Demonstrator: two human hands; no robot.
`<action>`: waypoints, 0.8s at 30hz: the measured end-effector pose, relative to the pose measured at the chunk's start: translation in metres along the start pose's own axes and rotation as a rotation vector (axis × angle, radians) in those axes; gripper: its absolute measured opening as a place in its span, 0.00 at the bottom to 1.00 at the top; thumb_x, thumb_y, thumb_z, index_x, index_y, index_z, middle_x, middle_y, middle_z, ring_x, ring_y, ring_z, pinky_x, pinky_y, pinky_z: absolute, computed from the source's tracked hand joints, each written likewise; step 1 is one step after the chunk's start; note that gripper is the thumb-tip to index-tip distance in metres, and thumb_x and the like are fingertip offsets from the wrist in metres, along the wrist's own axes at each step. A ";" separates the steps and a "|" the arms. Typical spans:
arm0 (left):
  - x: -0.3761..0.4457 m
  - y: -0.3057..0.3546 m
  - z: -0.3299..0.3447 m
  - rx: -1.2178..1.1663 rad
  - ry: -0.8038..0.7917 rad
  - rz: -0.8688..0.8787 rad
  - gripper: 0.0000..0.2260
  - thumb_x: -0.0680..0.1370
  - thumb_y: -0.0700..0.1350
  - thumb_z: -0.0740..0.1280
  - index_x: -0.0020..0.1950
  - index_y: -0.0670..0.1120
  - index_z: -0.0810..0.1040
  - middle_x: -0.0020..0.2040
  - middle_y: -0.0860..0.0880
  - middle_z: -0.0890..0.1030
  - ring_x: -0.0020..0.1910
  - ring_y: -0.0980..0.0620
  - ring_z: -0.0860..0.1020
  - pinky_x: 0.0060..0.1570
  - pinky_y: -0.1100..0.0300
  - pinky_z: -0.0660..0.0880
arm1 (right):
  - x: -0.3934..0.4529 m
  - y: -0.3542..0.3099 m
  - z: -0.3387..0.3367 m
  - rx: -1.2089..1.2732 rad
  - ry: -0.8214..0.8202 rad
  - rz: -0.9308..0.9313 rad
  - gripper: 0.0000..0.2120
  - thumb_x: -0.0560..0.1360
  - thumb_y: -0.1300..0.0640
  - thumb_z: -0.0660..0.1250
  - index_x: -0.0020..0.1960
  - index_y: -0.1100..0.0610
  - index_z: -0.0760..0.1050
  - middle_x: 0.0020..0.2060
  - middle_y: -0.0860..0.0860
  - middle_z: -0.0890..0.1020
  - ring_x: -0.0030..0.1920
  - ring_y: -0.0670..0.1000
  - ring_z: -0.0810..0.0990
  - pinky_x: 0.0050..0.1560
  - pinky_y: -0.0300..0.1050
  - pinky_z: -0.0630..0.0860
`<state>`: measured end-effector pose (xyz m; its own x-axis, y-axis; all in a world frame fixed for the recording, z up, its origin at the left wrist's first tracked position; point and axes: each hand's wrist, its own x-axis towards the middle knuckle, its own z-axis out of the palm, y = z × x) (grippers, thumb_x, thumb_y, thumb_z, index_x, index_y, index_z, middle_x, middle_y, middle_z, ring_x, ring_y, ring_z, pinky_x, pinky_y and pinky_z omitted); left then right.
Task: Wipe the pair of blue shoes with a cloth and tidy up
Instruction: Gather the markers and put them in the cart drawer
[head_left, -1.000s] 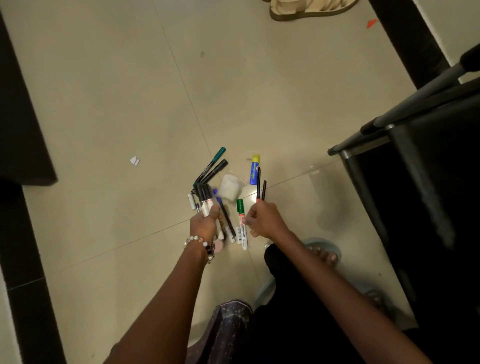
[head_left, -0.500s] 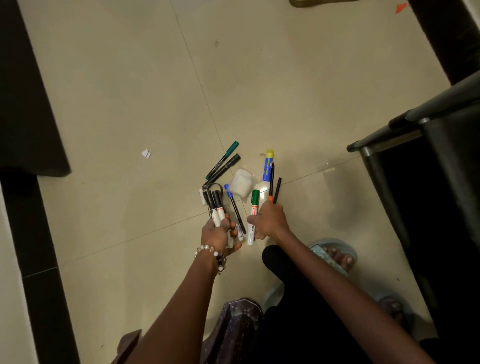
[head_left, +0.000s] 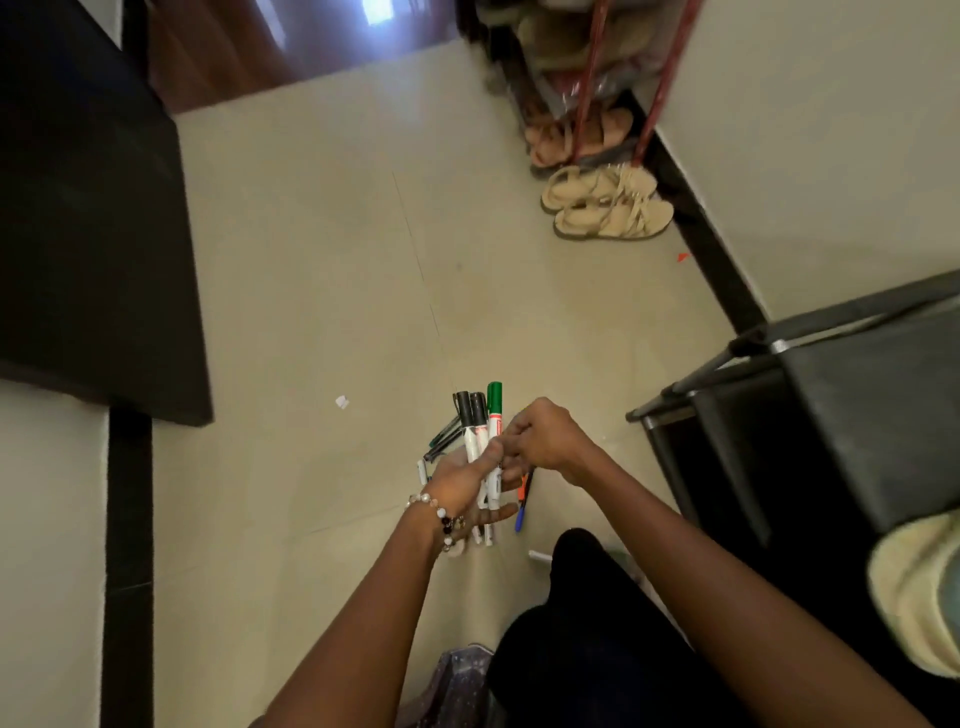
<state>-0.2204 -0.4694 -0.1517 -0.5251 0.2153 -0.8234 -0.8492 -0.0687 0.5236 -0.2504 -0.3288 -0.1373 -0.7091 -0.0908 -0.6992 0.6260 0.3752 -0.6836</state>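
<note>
No blue shoes or cloth show in the head view. My left hand (head_left: 462, 483), with a bead bracelet at the wrist, grips a bunch of markers (head_left: 480, 426) with black and green caps, pointing up. My right hand (head_left: 545, 436) is curled right beside that bunch and touches it. It holds thin pens (head_left: 523, 499), orange and blue, that hang below it. Two dark pens (head_left: 444, 439) lie on the tiled floor just left of the bunch.
Beige sandals (head_left: 608, 208) lie by a shoe rack (head_left: 571, 78) at the far right wall. A black metal stand (head_left: 831, 395) is close on my right, dark furniture (head_left: 88, 234) on the left. A paper scrap (head_left: 342, 401) lies on the floor.
Both hands have risen off the floor with the markers and pens. The green marker has joined the bunch in my left hand. The view has tilted up toward the shoe rack.
</note>
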 end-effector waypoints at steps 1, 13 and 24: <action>-0.016 0.015 0.005 0.019 -0.029 0.025 0.09 0.78 0.49 0.66 0.54 0.45 0.78 0.44 0.44 0.83 0.42 0.48 0.82 0.44 0.48 0.80 | -0.015 -0.016 -0.007 -0.007 0.018 -0.021 0.04 0.73 0.67 0.69 0.42 0.69 0.80 0.36 0.62 0.83 0.33 0.56 0.84 0.39 0.44 0.82; -0.182 0.170 0.040 0.083 -0.119 0.146 0.06 0.79 0.35 0.64 0.54 0.37 0.77 0.50 0.40 0.81 0.46 0.43 0.81 0.36 0.42 0.80 | -0.175 -0.138 -0.028 0.348 0.353 -0.221 0.08 0.77 0.64 0.64 0.53 0.69 0.76 0.36 0.59 0.79 0.26 0.48 0.76 0.27 0.38 0.75; -0.108 0.091 -0.042 0.015 0.105 -0.013 0.07 0.78 0.32 0.64 0.50 0.43 0.75 0.47 0.43 0.82 0.48 0.43 0.79 0.46 0.39 0.77 | -0.080 -0.073 0.027 0.421 0.320 0.054 0.06 0.77 0.64 0.64 0.50 0.68 0.76 0.34 0.58 0.79 0.27 0.51 0.75 0.27 0.38 0.74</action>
<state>-0.2433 -0.5400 -0.0249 -0.5179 0.1125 -0.8480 -0.8553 -0.0523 0.5154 -0.2303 -0.3741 -0.0376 -0.6947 0.2288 -0.6820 0.6938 -0.0369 -0.7192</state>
